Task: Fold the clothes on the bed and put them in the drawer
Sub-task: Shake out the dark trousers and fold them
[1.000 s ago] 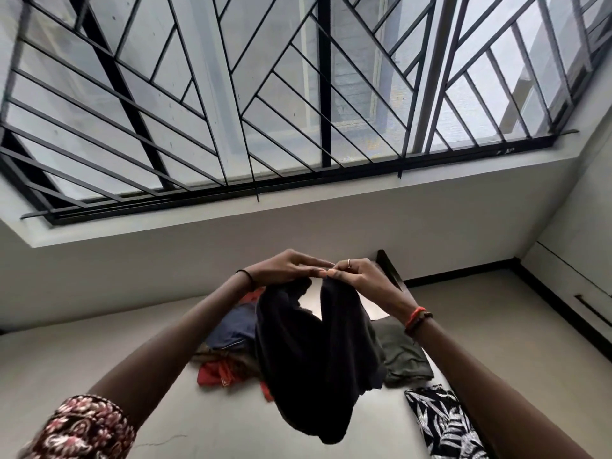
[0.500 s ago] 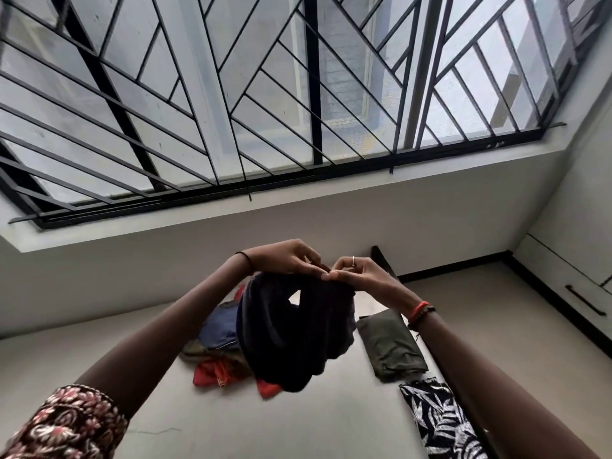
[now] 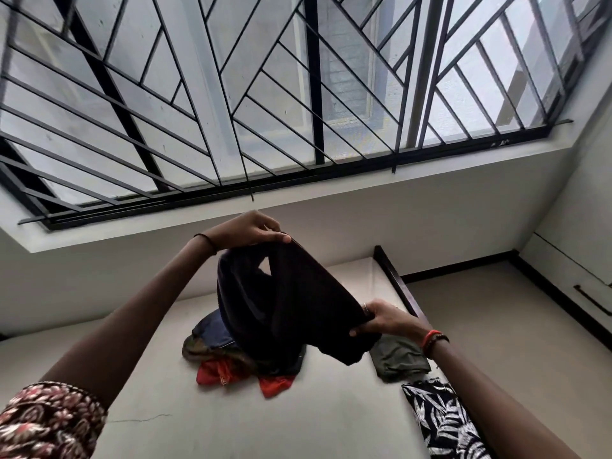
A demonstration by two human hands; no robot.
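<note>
A black garment [image 3: 291, 303] hangs in the air above the bed [image 3: 298, 422], stretched between both hands. My left hand [image 3: 251, 228] grips its upper end, high near the wall. My right hand [image 3: 384, 321] grips the lower end, down at the right. Beneath the garment lies a pile of unfolded clothes [image 3: 228, 356] in blue, olive and red. A folded olive garment [image 3: 399, 357] lies to the right of the pile. A black-and-white leaf-print garment [image 3: 440, 422] lies at the bed's right edge.
A dark wooden bed frame [image 3: 395, 279] runs along the bed's right side. Past it is bare floor, then a white cabinet with a dark drawer handle [image 3: 592, 299] at far right. A barred window [image 3: 265, 94] fills the wall behind the bed.
My hands were together at the top of the garment. Now the right hand has moved down and right along the cloth, stretching it out, and the left hand stays high.
</note>
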